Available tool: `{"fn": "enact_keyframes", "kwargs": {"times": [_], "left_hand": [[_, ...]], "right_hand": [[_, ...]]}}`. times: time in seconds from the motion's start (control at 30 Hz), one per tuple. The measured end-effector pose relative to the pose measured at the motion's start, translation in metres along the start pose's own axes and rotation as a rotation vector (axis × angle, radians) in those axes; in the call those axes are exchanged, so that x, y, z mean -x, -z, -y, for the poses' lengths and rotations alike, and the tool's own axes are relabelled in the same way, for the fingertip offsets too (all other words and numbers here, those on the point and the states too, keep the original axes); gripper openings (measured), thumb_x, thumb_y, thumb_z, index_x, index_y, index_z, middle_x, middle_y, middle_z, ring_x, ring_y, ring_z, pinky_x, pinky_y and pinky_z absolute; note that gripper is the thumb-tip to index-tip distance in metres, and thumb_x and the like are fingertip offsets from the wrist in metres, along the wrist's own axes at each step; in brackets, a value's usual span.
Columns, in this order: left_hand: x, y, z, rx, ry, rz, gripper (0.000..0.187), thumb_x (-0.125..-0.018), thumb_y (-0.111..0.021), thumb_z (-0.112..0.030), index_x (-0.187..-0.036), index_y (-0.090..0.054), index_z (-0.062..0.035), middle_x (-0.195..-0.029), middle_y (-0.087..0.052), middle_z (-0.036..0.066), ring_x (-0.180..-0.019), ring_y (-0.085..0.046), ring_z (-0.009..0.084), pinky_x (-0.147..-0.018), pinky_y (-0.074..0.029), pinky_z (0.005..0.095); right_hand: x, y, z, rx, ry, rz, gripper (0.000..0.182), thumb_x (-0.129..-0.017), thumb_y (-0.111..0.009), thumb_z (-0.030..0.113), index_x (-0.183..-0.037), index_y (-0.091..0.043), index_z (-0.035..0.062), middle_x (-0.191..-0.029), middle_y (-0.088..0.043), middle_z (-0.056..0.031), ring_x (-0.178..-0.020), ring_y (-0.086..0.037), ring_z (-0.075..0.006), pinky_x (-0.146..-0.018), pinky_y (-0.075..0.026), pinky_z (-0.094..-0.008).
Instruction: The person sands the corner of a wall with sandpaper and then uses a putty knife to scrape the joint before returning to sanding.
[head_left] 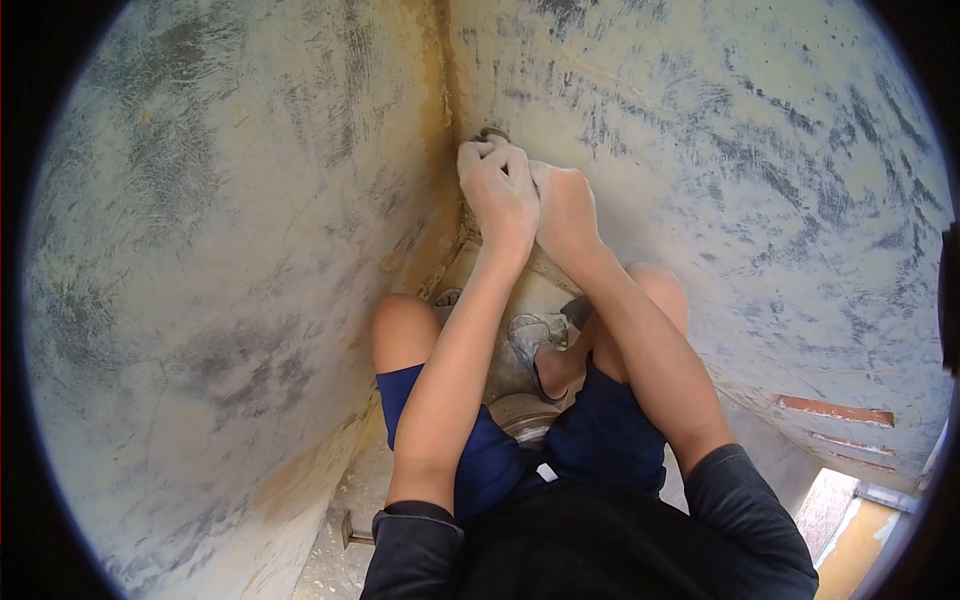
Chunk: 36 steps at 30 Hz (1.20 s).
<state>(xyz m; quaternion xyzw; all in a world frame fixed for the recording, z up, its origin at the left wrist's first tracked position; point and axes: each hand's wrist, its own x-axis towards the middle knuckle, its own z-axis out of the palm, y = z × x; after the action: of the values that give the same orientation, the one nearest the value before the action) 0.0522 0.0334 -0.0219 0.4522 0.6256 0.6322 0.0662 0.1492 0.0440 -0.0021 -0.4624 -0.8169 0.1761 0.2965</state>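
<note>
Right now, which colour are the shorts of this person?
The shorts are navy blue; they show best in the head view.

Near, a black shirt [610, 545] has short charcoal sleeves [748, 510]. Farther out come navy shorts [605, 430] with a small white patch [546, 472] at the waist, then a grey shoe [526, 336]. Left hand [502, 195] and right hand [567, 208] look dusty.

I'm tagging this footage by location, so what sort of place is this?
Probably a building site or room under renovation: the left wall and right wall are patchy and dark-streaked, reddish strips on the right one look like exposed brick, and the left hand looks dusty.
</note>
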Motion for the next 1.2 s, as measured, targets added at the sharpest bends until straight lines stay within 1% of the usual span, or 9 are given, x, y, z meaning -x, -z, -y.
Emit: {"fn": "enact_keyframes", "kwargs": {"times": [0.13,0.2,0.27,0.33,0.4,0.53,0.6,0.77,1.2], "left_hand": [[0.005,0.003,0.001,-0.022,0.016,0.021,0.021,-0.095,-0.063,-0.009,-0.087,-0.072,0.0081,-0.095,-0.061,0.021,-0.095,-0.061,0.0347,-0.089,-0.049,0.0428],[0.014,0.004,0.003,0.045,-0.035,0.138,0.02,-0.094,-0.063,-0.008,-0.088,-0.072,0.008,-0.095,-0.061,0.021,-0.094,-0.061,0.0348,-0.088,-0.049,0.0437],[0.014,0.001,0.002,0.032,-0.009,0.111,0.02,-0.094,-0.063,-0.008,-0.087,-0.072,0.0077,-0.094,-0.061,0.021,-0.094,-0.061,0.035,-0.088,-0.049,0.0437],[0.008,0.0,-0.001,0.024,0.025,0.088,0.019,-0.094,-0.063,-0.008,-0.087,-0.072,0.0074,-0.094,-0.061,0.021,-0.094,-0.061,0.0351,-0.088,-0.049,0.0437],[-0.002,-0.001,0.002,-0.018,-0.029,-0.045,0.019,-0.094,-0.064,-0.008,-0.087,-0.072,0.0073,-0.093,-0.061,0.021,-0.093,-0.061,0.0346,-0.088,-0.049,0.044],[0.002,0.001,0.003,-0.054,0.009,-0.011,0.018,-0.094,-0.064,-0.008,-0.089,-0.073,0.0068,-0.094,-0.06,0.02,-0.094,-0.061,0.0349,-0.088,-0.049,0.044],[0.014,0.004,0.002,0.04,-0.06,0.121,0.019,-0.094,-0.064,-0.009,-0.09,-0.073,0.0073,-0.094,-0.06,0.021,-0.095,-0.06,0.036,-0.088,-0.048,0.0449],[0.013,-0.002,-0.004,-0.003,-0.037,0.054,0.018,-0.094,-0.065,-0.009,-0.088,-0.072,0.0075,-0.096,-0.059,0.021,-0.094,-0.06,0.0361,-0.087,-0.048,0.0448],[0.003,0.001,0.002,-0.046,-0.115,0.016,0.017,-0.094,-0.066,-0.007,-0.089,-0.073,0.0081,-0.097,-0.06,0.02,-0.093,-0.06,0.0349,-0.085,-0.049,0.044]], "right_hand": [[0.009,0.001,0.0,0.025,-0.003,0.043,0.012,-0.086,-0.068,0.01,-0.093,-0.073,0.0015,-0.082,-0.071,-0.0258,-0.079,-0.071,-0.045,-0.073,-0.056,-0.0514],[0.014,0.006,-0.001,0.061,0.035,0.045,0.012,-0.086,-0.068,0.01,-0.092,-0.073,0.0014,-0.082,-0.071,-0.0257,-0.079,-0.071,-0.045,-0.073,-0.056,-0.0514],[0.015,0.01,0.0,0.056,-0.036,0.074,0.013,-0.086,-0.068,0.01,-0.092,-0.073,0.0007,-0.083,-0.072,-0.0255,-0.079,-0.071,-0.0451,-0.073,-0.056,-0.0513],[0.006,0.006,0.004,0.005,0.013,0.019,0.013,-0.086,-0.068,0.01,-0.093,-0.073,0.0008,-0.082,-0.072,-0.0253,-0.079,-0.071,-0.0447,-0.073,-0.056,-0.0512],[0.0,-0.002,0.003,-0.049,0.041,-0.03,0.013,-0.086,-0.068,0.01,-0.093,-0.073,0.0008,-0.082,-0.072,-0.025,-0.079,-0.071,-0.0443,-0.072,-0.056,-0.0511],[0.005,-0.006,-0.004,0.05,0.057,0.03,0.012,-0.086,-0.068,0.011,-0.092,-0.073,0.0014,-0.081,-0.071,-0.0258,-0.078,-0.071,-0.044,-0.071,-0.057,-0.0506],[0.012,0.002,-0.004,0.09,0.064,0.044,0.012,-0.086,-0.068,0.011,-0.091,-0.072,0.0015,-0.08,-0.071,-0.0263,-0.077,-0.071,-0.0443,-0.071,-0.057,-0.0505],[0.008,0.005,-0.003,0.111,-0.038,0.013,0.014,-0.087,-0.068,0.012,-0.093,-0.07,-0.0004,-0.082,-0.072,-0.0262,-0.078,-0.072,-0.0445,-0.071,-0.057,-0.0513],[0.0,-0.001,-0.003,0.062,-0.004,-0.002,0.013,-0.086,-0.068,0.009,-0.093,-0.07,-0.0014,-0.084,-0.072,-0.0266,-0.083,-0.072,-0.0448,-0.075,-0.057,-0.0513]]}}
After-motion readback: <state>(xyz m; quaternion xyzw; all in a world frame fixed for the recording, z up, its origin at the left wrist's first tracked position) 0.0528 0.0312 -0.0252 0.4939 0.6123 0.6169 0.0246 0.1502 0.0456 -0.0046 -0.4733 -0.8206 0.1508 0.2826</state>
